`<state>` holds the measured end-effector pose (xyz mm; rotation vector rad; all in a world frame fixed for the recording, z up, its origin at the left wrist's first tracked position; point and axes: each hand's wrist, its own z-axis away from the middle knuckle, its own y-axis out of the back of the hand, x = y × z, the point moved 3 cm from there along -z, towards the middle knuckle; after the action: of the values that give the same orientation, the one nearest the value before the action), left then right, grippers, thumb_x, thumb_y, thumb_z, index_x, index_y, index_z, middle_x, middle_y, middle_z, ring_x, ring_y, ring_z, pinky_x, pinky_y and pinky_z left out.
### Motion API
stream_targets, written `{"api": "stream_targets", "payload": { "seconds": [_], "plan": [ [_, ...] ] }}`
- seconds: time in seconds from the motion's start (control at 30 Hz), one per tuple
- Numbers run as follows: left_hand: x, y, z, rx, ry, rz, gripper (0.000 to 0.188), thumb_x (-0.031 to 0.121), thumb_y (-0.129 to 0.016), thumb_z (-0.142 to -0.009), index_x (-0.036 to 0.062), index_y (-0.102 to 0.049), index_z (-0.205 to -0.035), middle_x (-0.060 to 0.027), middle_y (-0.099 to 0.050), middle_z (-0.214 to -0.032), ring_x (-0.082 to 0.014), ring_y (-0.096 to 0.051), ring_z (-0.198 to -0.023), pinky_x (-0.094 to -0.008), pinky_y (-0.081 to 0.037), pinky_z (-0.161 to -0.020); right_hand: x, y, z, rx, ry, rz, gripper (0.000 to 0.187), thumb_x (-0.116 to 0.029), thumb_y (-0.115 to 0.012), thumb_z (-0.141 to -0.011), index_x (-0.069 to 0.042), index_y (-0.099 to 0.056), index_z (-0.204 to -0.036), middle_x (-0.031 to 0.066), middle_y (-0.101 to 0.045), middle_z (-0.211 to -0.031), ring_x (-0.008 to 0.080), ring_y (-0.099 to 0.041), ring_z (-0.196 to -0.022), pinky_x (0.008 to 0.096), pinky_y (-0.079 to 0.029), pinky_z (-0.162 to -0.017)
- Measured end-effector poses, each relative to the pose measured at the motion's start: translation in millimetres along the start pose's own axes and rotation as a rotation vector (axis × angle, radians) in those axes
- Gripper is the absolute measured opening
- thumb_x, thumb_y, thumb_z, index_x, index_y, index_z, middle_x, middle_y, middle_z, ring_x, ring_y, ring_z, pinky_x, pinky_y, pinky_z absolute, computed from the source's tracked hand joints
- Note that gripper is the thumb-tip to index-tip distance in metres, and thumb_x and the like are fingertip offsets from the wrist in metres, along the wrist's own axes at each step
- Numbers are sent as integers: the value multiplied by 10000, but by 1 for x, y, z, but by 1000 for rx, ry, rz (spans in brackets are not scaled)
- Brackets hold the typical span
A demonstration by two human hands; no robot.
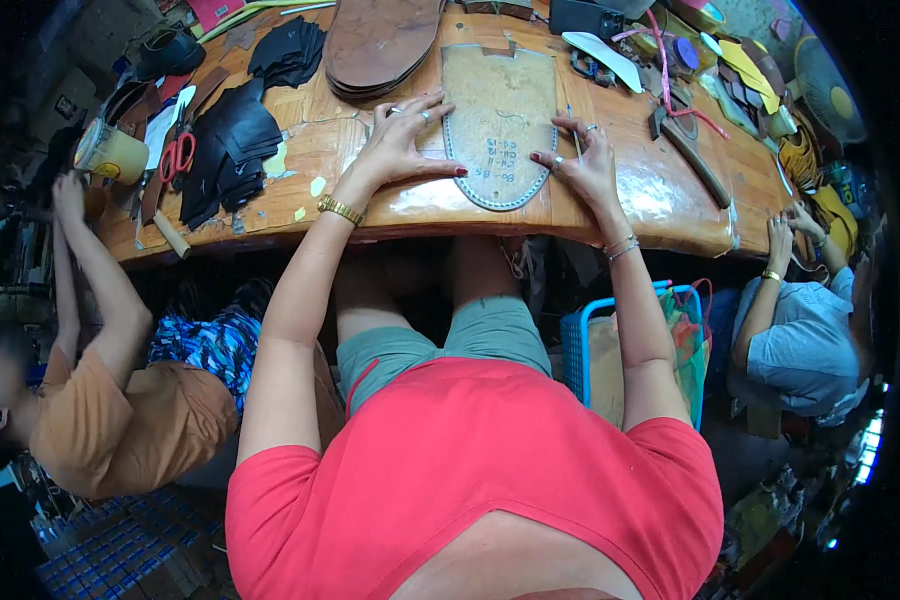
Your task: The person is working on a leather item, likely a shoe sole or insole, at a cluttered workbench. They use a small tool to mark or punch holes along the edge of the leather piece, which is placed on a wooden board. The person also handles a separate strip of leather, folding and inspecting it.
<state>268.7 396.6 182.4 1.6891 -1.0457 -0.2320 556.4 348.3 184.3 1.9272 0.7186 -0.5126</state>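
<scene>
So the main thing here is a flat tan panel (500, 100) with a rounded near end and pale stitching along its edge, lying on the wooden worktop (400, 215) right in front of the person in the red top (500, 430). It's got rows of blue handwritten marks toward the near end. Both hands are on it, one per side: the left hand (405, 140) is spread wide, fingers at the left edge and the thumb stretched out to the same edge further near, while the right hand (584, 168) has its thumb and fingers parted along the right edge. Can't tell if any fingertips are tucked underneath. There's a gold watch (341, 209) on the left wrist and a thin bracelet (622, 247) on the right one. Just beyond the panel, a bit left, sits a stack of big brown leather pieces (382, 42), and further left are two piles of black pieces, the bigger near one (232, 150) and a smaller far one (287, 52), with red-handled scissors (178, 157) beside the bigger pile. Over on the right there's a hammer (692, 155), some pink cord (662, 60) and a white flat piece (605, 60). A blue basket (574, 355) stands below the worktop near the right forearm, and co-workers sit at either side, one in a brown shirt (135, 425) on the left, one in light blue (805, 345) on the right.
</scene>
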Motion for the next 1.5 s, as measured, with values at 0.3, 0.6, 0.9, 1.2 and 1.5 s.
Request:
{"api": "stream_targets", "payload": {
  "seconds": [0.3, 0.6, 0.9, 1.2, 1.5],
  "plan": [
    [0, -1, 0, 13, 10, 32, 927, 628, -755, -614, 170, -480, -1372, -79, -416, -1445, -241, -350, -1344, -434, -189, -1068, -7, 2, 4, -61, -8, 41, 561, -262, -864, -617, -17, -646, -1071, 189, -601, -1232, 272, -568, -1135, 351, -390, -1005],
    [1, -1, -4, -53, 46, 30, 932, 656, -743, -598, 196, -485, -1367, -103, -394, -1449, -289, -346, -1338, -463, -177, -1075, -13, 7, 2, -18, 80, 123, 475, -345, -837, -633, -65, -655, -971, 157, -666, -1071, 308, -579, -1016, 389, -432, -908],
    [2, 1, -5, -59, 57, 53, 942, 669, -747, -575, 180, -506, -1344, -118, -400, -1440, -306, -352, -1330, -468, -180, -1073, 1, 3, -34, -26, 113, 209, 390, -386, -766, -696, -92, -651, -925, 120, -675, -949, 338, -593, -931, 432, -430, -825],
    [1, 0, -3, -46, 51, 58, 917, 646, -752, -593, 196, -500, -1351, -115, -392, -1451, -298, -335, -1345, -469, -171, -1075, 14, -16, -52, -71, 91, 228, 400, -347, -740, -749, -119, -624, -1058, 104, -675, -1043, 297, -555, -1064, 467, -390, -872],
    [1, 0, -4, -49, 45, 55, 937, 669, -741, -592, 159, -506, -1342, -145, -393, -1450, -286, -312, -1372, -476, -181, -1083, 35, -22, -57, -18, -47, -7, 438, -267, -837, -668, -64, -666, -1016, 146, -654, -1112, 276, -600, -1042, 373, -453, -907]
  ]
}}
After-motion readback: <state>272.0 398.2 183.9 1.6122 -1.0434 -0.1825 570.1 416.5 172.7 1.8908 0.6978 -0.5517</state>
